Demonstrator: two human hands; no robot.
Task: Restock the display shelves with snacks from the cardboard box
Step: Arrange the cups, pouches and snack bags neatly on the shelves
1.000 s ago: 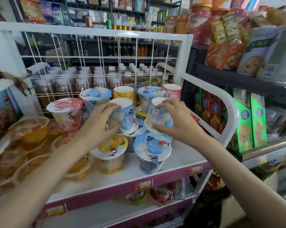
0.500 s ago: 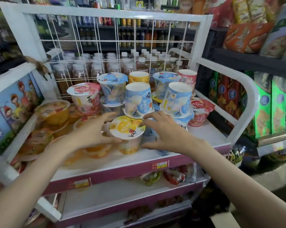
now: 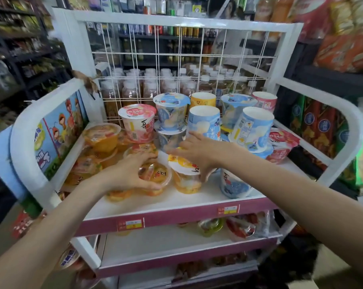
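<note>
On the top tier of the white display shelf stand several snack cups. My left hand grips a clear cup of orange fruit jelly near the front. My right hand reaches over a yellow-lidded cup beside it, thumb down the cup's right side and blurred fingers across the lid. A blue cup stands alone at the front right. Behind are stacked blue cups, a pink cup and more orange jelly cups at the left. The cardboard box is not in view.
A white wire grid backs the shelf, with bottles behind it. Curved white side rails close both ends. Lower pink-fronted tiers hold a few cups. A dark rack with packets stands close on the right.
My left hand has shifted from the yellow-lidded cup to the clear orange jelly cup. My right hand has moved left off the front blue cup onto the yellow-lidded one. The camera has pulled back.
</note>
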